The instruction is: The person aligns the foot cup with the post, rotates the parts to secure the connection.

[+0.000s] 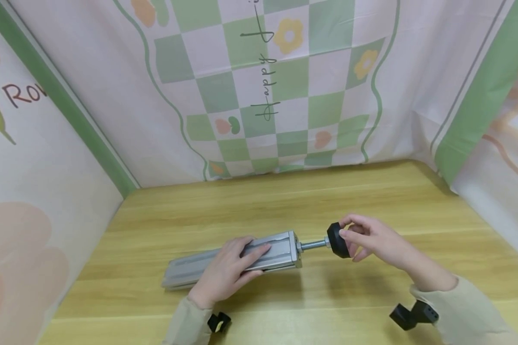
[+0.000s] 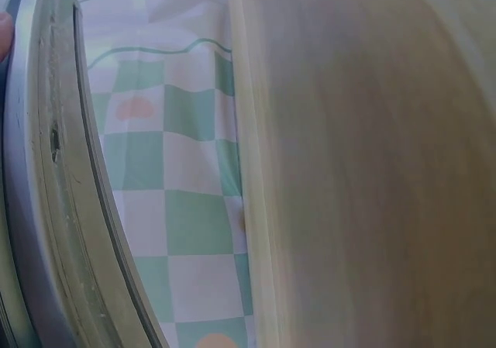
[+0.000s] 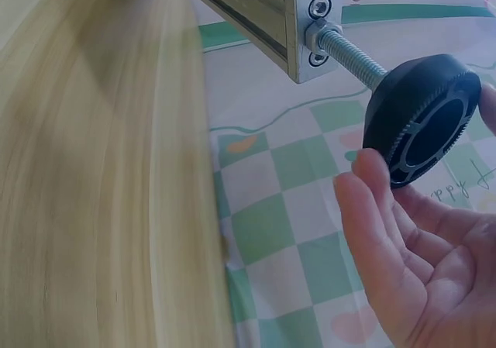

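A long grey aluminium profile [image 1: 278,258] lies across the middle of the head view, a little above the table. My left hand [image 1: 230,268] grips it, fingers over its top and thumb along the near side. From its right end plate a threaded rod [image 3: 353,57] sticks out, with a hex nut [image 3: 318,34] against the plate. A round black levelling foot [image 1: 337,240] sits on the rod's outer end. My right hand [image 1: 375,239] holds this foot by its rim between thumb and fingers. Its hollow, ribbed underside faces the palm in the right wrist view.
The wooden table [image 1: 328,306] spreads under both hands. Behind it hangs a checked green and white cloth [image 1: 285,96], with printed cloth on both sides. A black wrist camera [image 1: 414,315] hangs at the right sleeve, another black device [image 1: 218,322] at the left one.
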Available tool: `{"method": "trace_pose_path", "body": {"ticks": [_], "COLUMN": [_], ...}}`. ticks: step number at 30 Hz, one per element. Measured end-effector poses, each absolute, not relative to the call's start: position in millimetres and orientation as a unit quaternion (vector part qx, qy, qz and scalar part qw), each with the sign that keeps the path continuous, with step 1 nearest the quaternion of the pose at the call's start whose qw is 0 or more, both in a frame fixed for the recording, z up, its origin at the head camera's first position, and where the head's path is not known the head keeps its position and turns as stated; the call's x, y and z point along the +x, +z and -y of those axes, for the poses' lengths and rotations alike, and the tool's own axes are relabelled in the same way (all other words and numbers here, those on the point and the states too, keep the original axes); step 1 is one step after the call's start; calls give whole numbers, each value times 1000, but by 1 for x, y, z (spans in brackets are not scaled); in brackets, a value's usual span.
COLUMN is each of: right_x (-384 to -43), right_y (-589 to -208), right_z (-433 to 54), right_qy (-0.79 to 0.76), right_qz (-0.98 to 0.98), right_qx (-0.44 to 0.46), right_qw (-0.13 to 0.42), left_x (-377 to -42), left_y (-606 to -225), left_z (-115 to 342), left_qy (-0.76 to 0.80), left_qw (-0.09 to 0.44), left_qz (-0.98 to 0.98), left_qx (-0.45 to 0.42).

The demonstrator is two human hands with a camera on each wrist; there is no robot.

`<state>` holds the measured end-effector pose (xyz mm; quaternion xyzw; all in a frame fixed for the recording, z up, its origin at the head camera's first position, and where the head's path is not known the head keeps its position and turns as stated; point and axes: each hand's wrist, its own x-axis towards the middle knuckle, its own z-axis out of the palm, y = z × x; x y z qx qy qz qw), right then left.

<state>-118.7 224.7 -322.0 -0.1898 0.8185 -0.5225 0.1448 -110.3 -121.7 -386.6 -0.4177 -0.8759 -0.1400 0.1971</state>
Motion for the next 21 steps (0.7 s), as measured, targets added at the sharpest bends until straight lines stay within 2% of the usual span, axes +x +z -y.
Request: {"method": "trace_pose_path", "body": {"ticks": [4, 10, 13, 18, 21], "right_x": [-118, -118, -120, -122, -122], "right_y": [-328, -335, -336, -338, -339], "right_z": [-227, -230, -232, -231, -231], "right_qy": [-527, -457, -410, -380, -386], "right_qz": [-813, -796, -792, -775, -769], "right_qx": [-225, -396, -446, -487, -491], "right_qw": [106, -21, -72, -132, -139], "left_x": [-111, -111, -112, -112, -112], "left_y": [-388, -387, -387, -388, -388], "left_z": [122, 123, 123, 124, 124], "left_qy": [-142, -145, -147, -150, -150], "left_qw": [197, 205, 210, 216, 216], "left_qz": [876, 873, 869, 865, 865], "left_qx": [-416, -418, -422, -428, -428]}}
